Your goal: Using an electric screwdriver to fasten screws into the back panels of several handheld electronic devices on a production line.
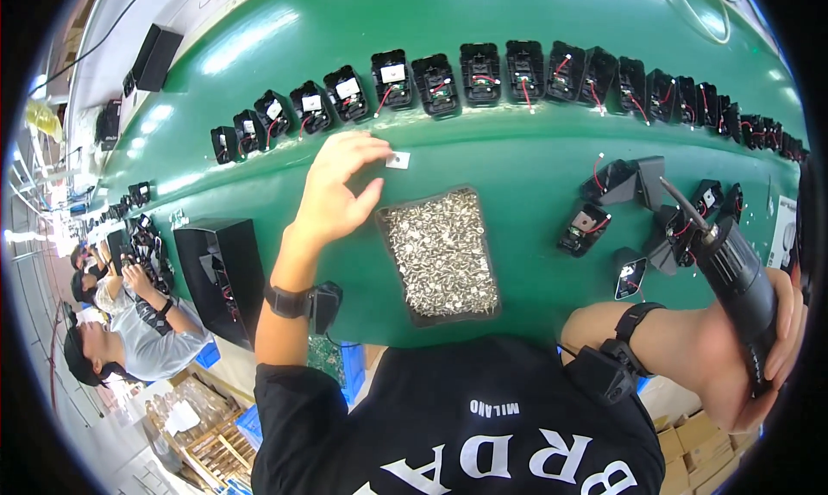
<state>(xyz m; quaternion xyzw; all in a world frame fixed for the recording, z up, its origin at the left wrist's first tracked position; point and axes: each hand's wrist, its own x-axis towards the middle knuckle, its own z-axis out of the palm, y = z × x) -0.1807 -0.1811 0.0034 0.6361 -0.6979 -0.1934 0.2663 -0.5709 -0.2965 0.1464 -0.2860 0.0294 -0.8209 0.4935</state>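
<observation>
My left hand (pixel 341 189) is over the green bench, thumb and fingers apart, with nothing seen between them. Its fingertips come right up to a small white square piece (pixel 398 160) with a dark spot; whether they touch it I cannot tell. Near that hand sits a black tray (pixel 416 317) full of small silvery screws (pixel 444 253). At the right, my right hand (pixel 780 340) is wrapped round a black electric screwdriver (pixel 733 266), its bit pointing up and left. Beyond the bit lie several open black housings (pixel 586 229) with red wires.
A long curved row of black housings (pixel 480 72) runs across the green bench (pixel 526 167), some bearing white pieces. A large black box (pixel 226 275) stands at the left, with a person (pixel 151 340) working past it. Cartons (pixel 703 439) are at the lower right.
</observation>
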